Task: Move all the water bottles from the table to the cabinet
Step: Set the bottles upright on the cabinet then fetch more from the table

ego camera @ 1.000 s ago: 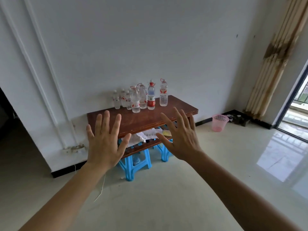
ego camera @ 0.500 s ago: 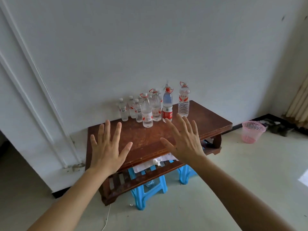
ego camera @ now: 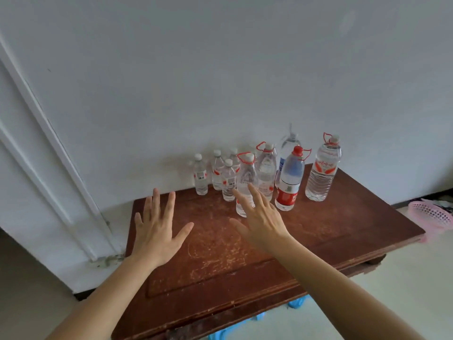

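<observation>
Fingers (ego camera: pixel 156 202) spread, left hand (ego camera: pixel 157 233) and right hand (ego camera: pixel 263 223) over table (ego camera: pixel 220 256); bottles (ego camera: pixel 289 182) along far edge.

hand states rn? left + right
Left hand: open, fingers spread, holding nothing.
Right hand: open, fingers straight, holding nothing, by a bottle; contact cannot be told.

brown wood table (ego camera: pixel 343 231), top worn w/ pale scratches, esp. in the middle. back edge sits against the white wall (ego camera: pixel 220 69). all bottles stand upright in one cluster along the back, mid to right. from left: 4 small clear bottles (ego camera: pixel 201 177) w/ white caps, packed close. then 2 bigger clear bottles (ego camera: pixel 266 170) w/ red carry loops, one in front of the other. next a red-cap bottle (ego camera: pixel 288 182) w/ red label, a blue-label bottle (ego camera: pixel 285 153) just behind it. far right, slightly apart: big clear bottle (ego camera: pixel 323 173) w/ red print.
</observation>
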{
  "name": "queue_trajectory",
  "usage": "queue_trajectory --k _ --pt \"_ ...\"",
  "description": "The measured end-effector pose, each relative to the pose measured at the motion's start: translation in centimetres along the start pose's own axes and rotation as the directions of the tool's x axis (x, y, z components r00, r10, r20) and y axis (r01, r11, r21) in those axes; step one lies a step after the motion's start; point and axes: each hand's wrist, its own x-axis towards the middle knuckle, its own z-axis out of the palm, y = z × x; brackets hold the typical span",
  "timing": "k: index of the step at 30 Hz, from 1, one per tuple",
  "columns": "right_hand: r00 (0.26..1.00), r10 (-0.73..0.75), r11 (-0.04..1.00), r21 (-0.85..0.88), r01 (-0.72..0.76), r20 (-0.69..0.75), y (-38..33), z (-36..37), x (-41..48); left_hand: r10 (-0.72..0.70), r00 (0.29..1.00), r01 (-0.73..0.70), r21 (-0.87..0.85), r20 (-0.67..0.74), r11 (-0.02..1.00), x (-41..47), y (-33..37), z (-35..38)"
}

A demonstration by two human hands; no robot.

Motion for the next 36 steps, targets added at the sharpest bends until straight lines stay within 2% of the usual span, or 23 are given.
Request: queue_trajectory --k 9,12,19,22,25,27,31,33,36 --pt "0.971 0.213 0.970 0.097 -0.224 0.112 -0.7 8.3 16.6 0.074 0.991 -0.060 -0.122 0.114 0.991 19.2 -6.7 6.4" --pt "0.965 0.238 0.950 0.183 -0.255 0.109 -0.9 9.6 18.4 0.063 0.988 -0.031 -0.215 0.144 0.976 22.0 -6.7 7.7" --pt "0.918 0.371 0.827 0.399 -0.396 0.142 1.3 16.7 24.1 0.035 0.969 0.051 -0.338 0.243 0.940 29.2 -6.4 14.7" --pt "0.887 0.437 0.738 0.505 -0.448 0.149 2.3 18.4 26.0 0.007 0.969 0.098 -0.410 0.245 0.907 31.8 -5.9 16.6" --pt "0.817 0.543 0.612 0.576 -0.542 0.191 3.7 19.8 28.2 0.047 0.975 0.062 -0.464 0.218 0.883 35.8 -5.2 18.5" --pt "0.800 0.573 0.562 0.623 -0.544 0.182 4.4 20.9 29.2 0.046 0.979 0.061 -0.509 0.197 0.859 38.1 -5.1 19.8" --pt "0.807 0.567 0.495 0.714 -0.495 0.166 5.7 22.7 30.5 -0.056 0.973 0.186 -0.624 0.222 0.759 40.0 -3.7 21.2" --pt "0.788 0.600 0.474 0.732 -0.489 0.137 6.1 23.1 30.8 -0.069 0.977 0.182 -0.620 0.202 0.763 40.1 -3.4 21.7" --pt "0.807 0.584 0.537 0.707 -0.460 0.081 5.9 23.1 30.8 -0.028 0.984 0.126 -0.586 0.174 0.800 39.7 -3.8 21.8"
